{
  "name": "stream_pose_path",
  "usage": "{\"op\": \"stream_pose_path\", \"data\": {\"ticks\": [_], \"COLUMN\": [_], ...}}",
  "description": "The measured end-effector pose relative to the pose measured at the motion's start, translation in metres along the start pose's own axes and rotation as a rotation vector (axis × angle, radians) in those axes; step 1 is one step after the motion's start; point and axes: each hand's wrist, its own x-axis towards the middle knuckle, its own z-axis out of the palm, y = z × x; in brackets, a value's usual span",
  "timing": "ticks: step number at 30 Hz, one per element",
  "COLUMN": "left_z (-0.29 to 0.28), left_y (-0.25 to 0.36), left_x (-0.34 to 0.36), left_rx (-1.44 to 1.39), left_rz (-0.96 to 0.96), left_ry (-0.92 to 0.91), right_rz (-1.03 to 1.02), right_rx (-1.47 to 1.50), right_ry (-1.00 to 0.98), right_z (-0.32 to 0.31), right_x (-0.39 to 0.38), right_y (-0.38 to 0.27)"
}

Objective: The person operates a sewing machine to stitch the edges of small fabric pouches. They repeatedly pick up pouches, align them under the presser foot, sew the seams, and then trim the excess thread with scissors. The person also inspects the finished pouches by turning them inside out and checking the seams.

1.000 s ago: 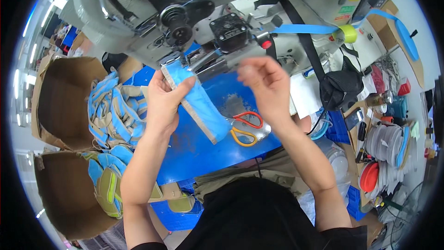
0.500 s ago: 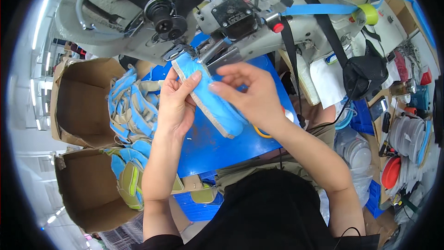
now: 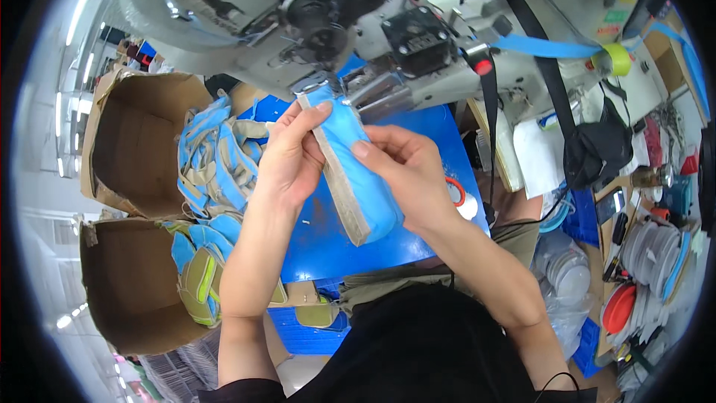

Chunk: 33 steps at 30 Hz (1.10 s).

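Observation:
A padded blue fabric piece (image 3: 367,198) with a beige-grey edge runs at a slant from the sewing head (image 3: 321,83) towards me. Its far end is under the machine's foot. My left hand (image 3: 292,151) pinches the beige edge near the foot, thumb on top and fingers beneath. On the opposite side my right hand (image 3: 412,173) grips the piece, its thumb lying on the blue face and the other fingers at the edge. Behind the right hand, a folder-like metal guide (image 3: 380,97) sits beside the foot. A blue tape (image 3: 544,46) stretches across the machine.
Two cardboard boxes (image 3: 149,134) stand at the left, with piled blue and beige strips (image 3: 220,153) and green-blue pieces (image 3: 200,283) beside them. Orange-handled scissors (image 3: 455,191) lie on the blue table (image 3: 321,254). A black pouch (image 3: 597,153) hangs at the right, near stacked discs (image 3: 656,227).
My right hand has come down from above the fabric and taken hold of its right edge. The left hand keeps its pinch. The whole view has shifted slightly.

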Motion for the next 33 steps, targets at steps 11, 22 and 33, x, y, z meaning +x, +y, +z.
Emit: {"op": "stream_pose_path", "data": {"ticks": [11, 22, 33], "left_z": [-0.005, 0.003, 0.0], "left_y": [0.008, 0.003, 0.0], "left_x": [0.026, 0.003, 0.006], "left_rx": [-0.12, -0.016, 0.024], "left_rz": [0.089, 0.095, 0.124], "left_ry": [0.016, -0.03, -0.001], "right_rz": [0.039, 0.013, -0.077], "right_rx": [0.147, 0.13, -0.042], "right_ry": [-0.02, -0.012, -0.028], "right_z": [0.009, 0.01, 0.008], "right_x": [0.015, 0.008, 0.012], "right_y": [0.001, 0.0, -0.005]}}
